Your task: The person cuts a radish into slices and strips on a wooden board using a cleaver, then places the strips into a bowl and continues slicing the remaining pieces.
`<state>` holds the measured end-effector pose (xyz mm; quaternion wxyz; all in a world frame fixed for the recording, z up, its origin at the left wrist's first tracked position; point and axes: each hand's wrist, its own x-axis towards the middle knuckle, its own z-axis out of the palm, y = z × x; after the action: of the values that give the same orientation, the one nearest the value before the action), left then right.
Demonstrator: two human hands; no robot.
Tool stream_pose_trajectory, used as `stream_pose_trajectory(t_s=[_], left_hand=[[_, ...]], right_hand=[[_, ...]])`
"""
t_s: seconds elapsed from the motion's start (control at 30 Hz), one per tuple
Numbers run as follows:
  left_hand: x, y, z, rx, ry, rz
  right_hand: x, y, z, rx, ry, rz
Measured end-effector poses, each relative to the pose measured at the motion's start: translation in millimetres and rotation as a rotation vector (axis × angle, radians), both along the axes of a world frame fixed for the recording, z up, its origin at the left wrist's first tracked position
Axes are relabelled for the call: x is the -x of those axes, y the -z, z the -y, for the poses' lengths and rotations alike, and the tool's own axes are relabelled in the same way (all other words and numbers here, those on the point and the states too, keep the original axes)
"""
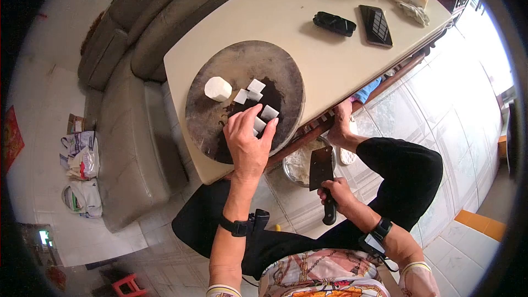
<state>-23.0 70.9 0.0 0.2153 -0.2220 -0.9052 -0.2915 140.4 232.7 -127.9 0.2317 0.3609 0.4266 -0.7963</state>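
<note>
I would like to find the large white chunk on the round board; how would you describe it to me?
On the cream table, look for the round board. The white chunk sits towards its sofa side. It is one thick block, clearly bigger than the small white pieces near the left hand.

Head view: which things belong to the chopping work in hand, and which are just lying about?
Likely part of the work:
- cleaver, in the right hand
- round board
- white pieces, by the left hand
- larger white block

Apparently just lying about:
- phone
- black case
- bags on the floor
</note>
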Motion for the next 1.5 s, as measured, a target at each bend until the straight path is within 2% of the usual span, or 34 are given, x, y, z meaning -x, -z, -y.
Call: stream_pose_trajectory(t_s=[0.7, 0.77, 0.8, 0.9, 0.93, 0.97, 1.07, 1.17, 1.5], left_hand=[[1.0, 2.2, 0.7, 0.021, -0.026, -0.062], [-1.3, 1.0, 4.4, -0.182, -0.008, -0.196], [-4.7, -0.5, 9.4, -0.191, -0.04, -0.216], [-23.2, -6.6, 30.3, -0.21, -0.099, -0.113], [-32.0, -6.3, 37.0, -0.228, -0.118, 0.04], [-35.1, -5.8, 40.8, -0.223, -0.121, 0.035], [-39.0, -0.8, 44.9, -0.161, -0.032, 0.103], [-34.8, 2.8, 40.3, -0.071, -0.047, 0.067], [-35.1, 12.9, 37.4, -0.171, -0.069, -0.017]], right_hand=[[0.8, -4.4, -1.0, -0.015, -0.026, 0.021], [1.2, -5.4, -1.4, -0.017, -0.039, 0.009], [1.4, -5.2, -1.3, -0.015, -0.03, 0.019], [0.2, -4.7, -2.0, -0.002, -0.014, 0.026], [0.8, -4.7, -0.6, 0.012, -0.008, 0.023], [1.6, -4.4, 0.6, 0.017, -0.012, 0.019], [-0.4, -3.3, 2.1, 0.005, -0.026, 0.005], [-2.1, -0.2, 1.5, 0.015, -0.02, -0.008], [0.3, 1.4, 0.5, -0.049, -0.045, 0.001]])
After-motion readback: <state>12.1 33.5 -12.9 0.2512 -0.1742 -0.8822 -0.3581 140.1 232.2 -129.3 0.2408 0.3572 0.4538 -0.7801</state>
